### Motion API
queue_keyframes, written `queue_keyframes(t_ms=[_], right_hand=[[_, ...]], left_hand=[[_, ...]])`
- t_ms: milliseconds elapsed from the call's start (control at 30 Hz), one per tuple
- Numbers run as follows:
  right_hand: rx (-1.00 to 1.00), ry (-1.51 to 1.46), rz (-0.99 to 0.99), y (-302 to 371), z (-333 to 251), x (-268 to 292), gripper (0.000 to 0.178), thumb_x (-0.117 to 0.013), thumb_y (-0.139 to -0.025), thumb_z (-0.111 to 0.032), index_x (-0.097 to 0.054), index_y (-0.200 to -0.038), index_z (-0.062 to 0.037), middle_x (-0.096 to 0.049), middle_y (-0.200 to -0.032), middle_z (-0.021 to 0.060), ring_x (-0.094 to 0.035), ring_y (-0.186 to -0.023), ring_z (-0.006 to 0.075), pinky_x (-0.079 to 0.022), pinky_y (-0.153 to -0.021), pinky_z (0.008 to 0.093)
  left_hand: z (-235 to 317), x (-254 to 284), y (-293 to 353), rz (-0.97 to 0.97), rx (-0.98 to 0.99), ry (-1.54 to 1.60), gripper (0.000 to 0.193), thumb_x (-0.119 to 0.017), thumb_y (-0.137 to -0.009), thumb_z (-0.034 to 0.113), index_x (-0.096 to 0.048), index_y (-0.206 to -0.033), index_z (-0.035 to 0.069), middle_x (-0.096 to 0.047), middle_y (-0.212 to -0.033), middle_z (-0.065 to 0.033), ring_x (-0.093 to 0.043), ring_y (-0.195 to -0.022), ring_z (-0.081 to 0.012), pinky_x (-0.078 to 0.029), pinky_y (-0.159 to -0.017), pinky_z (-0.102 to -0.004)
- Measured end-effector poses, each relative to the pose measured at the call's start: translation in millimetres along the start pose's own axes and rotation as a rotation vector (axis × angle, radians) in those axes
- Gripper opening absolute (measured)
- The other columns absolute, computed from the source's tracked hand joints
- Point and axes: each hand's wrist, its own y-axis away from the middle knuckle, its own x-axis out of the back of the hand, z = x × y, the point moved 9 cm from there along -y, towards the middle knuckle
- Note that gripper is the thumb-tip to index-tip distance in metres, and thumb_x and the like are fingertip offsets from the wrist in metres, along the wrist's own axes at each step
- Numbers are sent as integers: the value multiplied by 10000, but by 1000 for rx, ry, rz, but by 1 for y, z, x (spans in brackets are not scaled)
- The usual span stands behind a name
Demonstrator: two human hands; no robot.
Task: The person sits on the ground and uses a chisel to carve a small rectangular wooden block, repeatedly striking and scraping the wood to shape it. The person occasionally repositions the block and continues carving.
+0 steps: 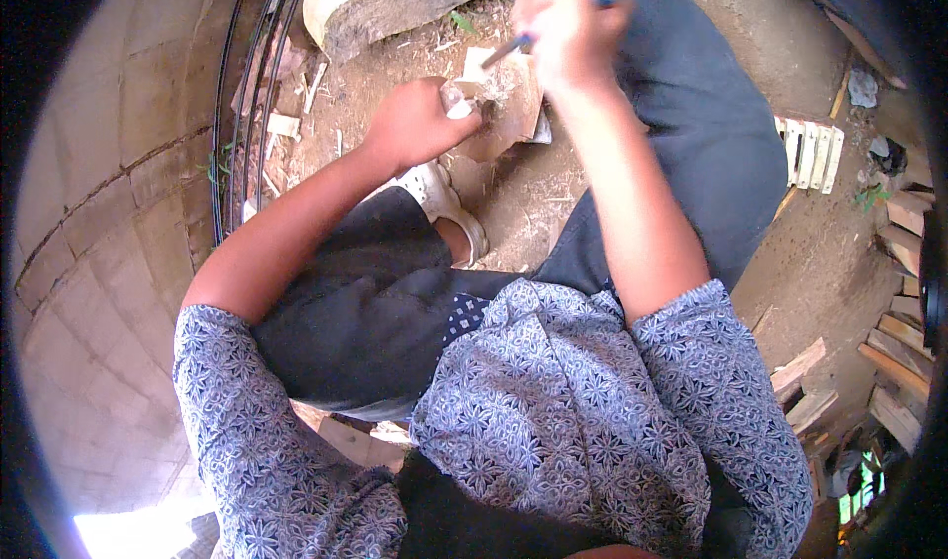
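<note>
My left hand (pixel 417 122) is closed around a small pale piece (pixel 457 103) that looks like wood. Most of that piece is hidden in the fist. Up and to the right, my right hand (pixel 575 34) is smeared by motion but wrapped round a blue-handled tool (pixel 506 52). Its thin dark shaft points down and left, toward the left hand, and stays apart from the pale piece. Blur hides whether it is a knife or a chisel. Between and below the hands stands a brown wooden block (pixel 513 115) with pale shavings on top.
A big pale stone or log (pixel 400 6) lies at the far side. Dark cables (pixel 237 105) run along the curved wall at left. My white clog (pixel 434 199) is below the left hand. White slats (pixel 815 154) and wood offcuts (pixel 901 347) lie to the right.
</note>
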Motion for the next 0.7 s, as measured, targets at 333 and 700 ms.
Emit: queue_keyframes(t_ms=[333,700], right_hand=[[-54,-212,-126,-3,-12,-7,215,-586,-890,-117,-504,-697,-71,-477,-542,11,-442,-424,122,-384,-423,313],[-153,-73,46,10,8,3,270,-607,-849,-30,-498,-610,-89,-505,-544,-19,-487,-466,89,-378,-432,275]], left_hand=[[0,0,2,12,-3,-37,543,-724,-726,485,-716,-859,-41,-708,-830,-261,-714,-820,-407,-565,-777,-481],[7,9,5,7,1,-87,523,-713,-721,474,-726,-882,-24,-709,-846,-261,-709,-841,-412,-563,-797,-482]])
